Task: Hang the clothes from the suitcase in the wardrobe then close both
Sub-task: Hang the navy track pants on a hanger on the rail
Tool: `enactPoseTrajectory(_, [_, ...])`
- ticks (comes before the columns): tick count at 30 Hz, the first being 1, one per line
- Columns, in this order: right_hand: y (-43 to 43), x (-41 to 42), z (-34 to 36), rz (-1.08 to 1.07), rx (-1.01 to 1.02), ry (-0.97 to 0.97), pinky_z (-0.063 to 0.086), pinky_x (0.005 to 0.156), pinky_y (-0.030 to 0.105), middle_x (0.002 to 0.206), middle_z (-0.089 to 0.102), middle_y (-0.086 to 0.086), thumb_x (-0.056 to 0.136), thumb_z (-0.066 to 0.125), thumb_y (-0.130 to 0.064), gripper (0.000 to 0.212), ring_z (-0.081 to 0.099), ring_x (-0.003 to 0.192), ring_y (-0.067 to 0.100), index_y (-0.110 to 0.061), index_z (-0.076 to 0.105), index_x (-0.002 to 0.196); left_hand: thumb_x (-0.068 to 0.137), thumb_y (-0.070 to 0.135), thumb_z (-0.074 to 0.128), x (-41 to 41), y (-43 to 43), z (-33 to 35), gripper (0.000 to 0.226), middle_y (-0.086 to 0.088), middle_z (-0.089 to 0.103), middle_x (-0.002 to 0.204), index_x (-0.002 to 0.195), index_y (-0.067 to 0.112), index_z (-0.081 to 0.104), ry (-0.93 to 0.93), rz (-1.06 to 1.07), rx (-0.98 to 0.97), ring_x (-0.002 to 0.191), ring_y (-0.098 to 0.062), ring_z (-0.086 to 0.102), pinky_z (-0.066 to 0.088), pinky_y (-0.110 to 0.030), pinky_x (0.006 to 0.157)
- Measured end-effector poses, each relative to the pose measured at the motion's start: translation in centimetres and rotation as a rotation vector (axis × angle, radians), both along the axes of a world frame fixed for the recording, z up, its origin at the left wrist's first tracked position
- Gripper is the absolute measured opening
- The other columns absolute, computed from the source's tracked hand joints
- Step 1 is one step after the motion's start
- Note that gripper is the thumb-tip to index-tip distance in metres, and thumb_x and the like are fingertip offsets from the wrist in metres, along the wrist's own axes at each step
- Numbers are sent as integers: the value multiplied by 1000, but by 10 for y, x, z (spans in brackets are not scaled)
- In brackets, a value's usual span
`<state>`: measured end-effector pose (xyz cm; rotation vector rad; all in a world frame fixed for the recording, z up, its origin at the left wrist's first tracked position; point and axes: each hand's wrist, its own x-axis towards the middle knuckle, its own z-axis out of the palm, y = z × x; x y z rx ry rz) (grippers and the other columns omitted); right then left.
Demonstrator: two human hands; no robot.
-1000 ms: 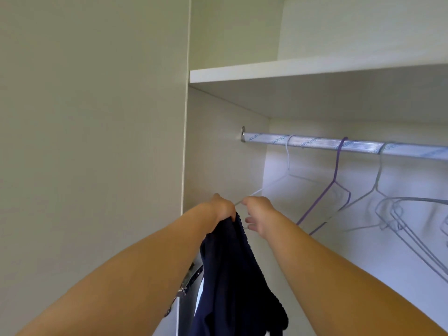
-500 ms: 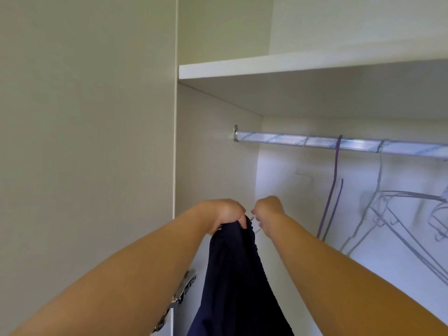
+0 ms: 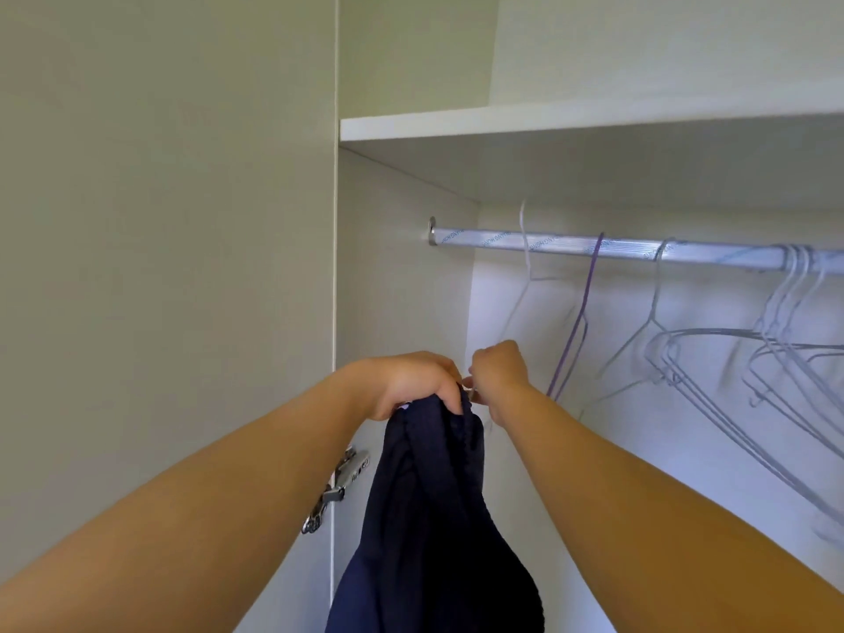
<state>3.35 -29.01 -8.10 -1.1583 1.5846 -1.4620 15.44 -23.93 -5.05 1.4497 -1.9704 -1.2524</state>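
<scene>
Loosely bunched navy garment (image 3: 434, 518), dangling.

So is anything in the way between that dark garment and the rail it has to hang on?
Nothing visible blocks it. The left hand grips the dark garment below the rail, with open space between. The right hand pinches a white hanger there; the purple hanger and grey hangers hang further right.

Wire hangers (image 3: 656, 290) on wardrobe rail (image 3: 479, 237)
</scene>
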Motion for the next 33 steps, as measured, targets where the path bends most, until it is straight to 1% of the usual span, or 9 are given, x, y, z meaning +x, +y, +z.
enactPoseTrajectory(4, [46,-4,-17,42,58,30,35,42,26,92,51,15,95,34,-1,17,49,61,22,-10,45,105,81,-3,55,-1,46,-7,14,-9,53,75,77,10,52,137,108,-14,67,-20,51,43,-25,58])
enactPoseTrajectory(6, [70,-11,-31,52,86,64,37,48,28,93,50,14,95,34,-1,14,50,74,24,-10,45,96,81,-2,55,-5,70,-14,13,-9,52,80,89,8,52,178,187,-30,70,-20,52,45,-26,60])
enactPoseTrajectory(9, [119,-28,-47,44,89,174,39,60,28,102,48,11,97,33,-4,27,47,89,21,-7,46,120,80,2,58,-20,111,-26,37,-7,49,91,112,11,43,190,202,-9,78,-18,51,47,-27,65])
enactPoseTrajectory(14, [232,-58,-53,62,44,348,38,79,27,107,50,5,98,30,-4,34,45,94,22,-7,49,126,80,4,61,-41,192,-48,51,-5,49,96,126,14,40,184,216,12,83,-17,50,45,-26,68])
enactPoseTrajectory(20, [324,-103,-61,8,65,460,45,74,35,81,59,5,100,36,-29,39,54,77,25,-4,66,96,82,-2,57,-44,248,-60,93,-7,45,120,149,31,1,330,390,-41,105,-30,47,44,-36,88])
enactPoseTrajectory(22, [342,-116,-58,-37,104,494,39,62,29,70,56,2,100,34,-39,49,49,64,19,-6,64,80,82,-3,56,-47,259,-55,97,-11,39,137,149,37,-3,318,401,-56,106,-30,46,43,-36,87])
enactPoseTrajectory(26, [354,-125,-48,-76,103,725,21,52,28,52,33,-1,98,39,-34,49,31,50,17,-17,30,53,81,-6,53,-54,266,-46,78,-13,42,136,145,27,24,267,380,-73,103,-29,47,42,-33,83])
enactPoseTrajectory(29, [355,-122,-37,-63,139,823,26,56,29,53,37,-2,96,41,-34,46,37,52,17,-17,31,54,83,-2,54,-55,268,-36,17,-13,54,96,99,5,55,183,481,-56,83,-25,50,42,-32,77])
enactPoseTrajectory(33, [358,-83,-24,220,81,450,43,66,29,67,56,2,92,50,-32,26,50,61,17,-16,53,72,79,0,56,-63,270,-33,6,-10,50,73,84,4,56,113,449,-124,74,-26,49,41,-29,68])
